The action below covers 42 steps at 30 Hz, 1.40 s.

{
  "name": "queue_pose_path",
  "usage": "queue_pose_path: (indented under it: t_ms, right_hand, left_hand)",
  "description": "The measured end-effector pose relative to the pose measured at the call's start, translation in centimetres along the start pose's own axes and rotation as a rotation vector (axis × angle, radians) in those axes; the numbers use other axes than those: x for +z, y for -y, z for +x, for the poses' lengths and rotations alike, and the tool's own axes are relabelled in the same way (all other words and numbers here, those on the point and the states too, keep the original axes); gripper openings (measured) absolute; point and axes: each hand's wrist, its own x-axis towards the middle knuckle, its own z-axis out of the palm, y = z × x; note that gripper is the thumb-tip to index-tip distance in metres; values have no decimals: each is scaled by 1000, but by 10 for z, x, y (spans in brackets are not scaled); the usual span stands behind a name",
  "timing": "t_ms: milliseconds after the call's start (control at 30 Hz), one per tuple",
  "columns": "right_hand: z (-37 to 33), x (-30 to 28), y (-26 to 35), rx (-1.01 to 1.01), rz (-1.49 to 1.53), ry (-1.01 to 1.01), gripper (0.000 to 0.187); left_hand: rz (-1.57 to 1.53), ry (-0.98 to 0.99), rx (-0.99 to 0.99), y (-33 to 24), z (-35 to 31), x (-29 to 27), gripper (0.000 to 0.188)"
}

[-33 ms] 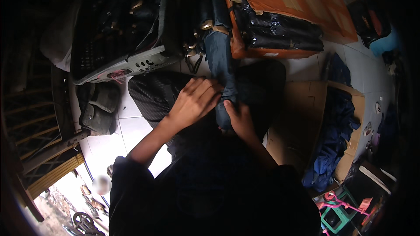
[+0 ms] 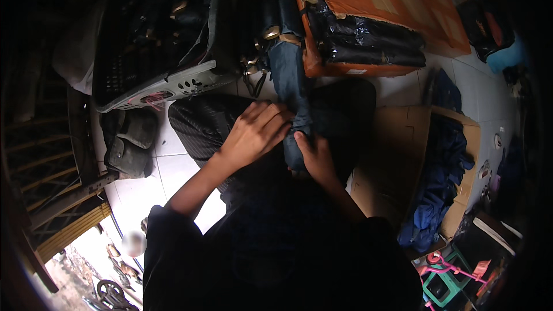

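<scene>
Across my lap lies a long folded umbrella (image 2: 286, 72) in dark blue-green fabric, its far end reaching more umbrellas with gold-coloured end caps (image 2: 271, 32). My left hand (image 2: 260, 128) curls over its left side, fingertips pressed to the fabric near the middle. Lower down, my right hand (image 2: 317, 158) grips it from the right, with the thumb on top and the other fingers hidden underneath. A dark loop strap (image 2: 255, 87) hangs just left of the umbrella.
A grey plastic crate (image 2: 199, 72) holding dark items stands front left. An orange carton (image 2: 391, 71) with plastic-wrapped black bundles (image 2: 374, 52) is front right. At my right, a brown box (image 2: 469, 181) holds blue fabric (image 2: 435, 190). Dark pouches (image 2: 129, 150) lie on the tiles to the left.
</scene>
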Motion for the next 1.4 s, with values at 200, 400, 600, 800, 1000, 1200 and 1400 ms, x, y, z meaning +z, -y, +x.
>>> queue_pose_path:
  t_ms: [200, 400, 600, 800, 1000, 1200, 1400]
  right_hand:
    - [0, 1, -5, -10, -53, -16, 33]
    - [2, 2, 7, -111, -170, -24, 30]
    - [1, 4, 16, -171, -38, -11, 29]
    - [-1, 1, 30, -316, 107, 171, 47]
    - [7, 2, 46, -299, 200, 377, 68]
    - [-5, 6, 55, -261, 165, 362, 69]
    - [-5, 12, 55, -354, 171, 356, 65]
  left_hand:
    - [29, 46, 120, 6, 6, -6, 25]
    - [113, -41, 156, 9, -1, 9, 24]
    - [10, -196, 182, 6, -2, 11, 34]
    - [-1609, -408, -509, -18, 12, 11, 95]
    - [-1601, -125, -542, -28, 25, -8, 57]
    - [-1450, -162, -581, -37, 8, -3, 48]
    - [-1479, -190, -562, -42, 7, -10, 43]
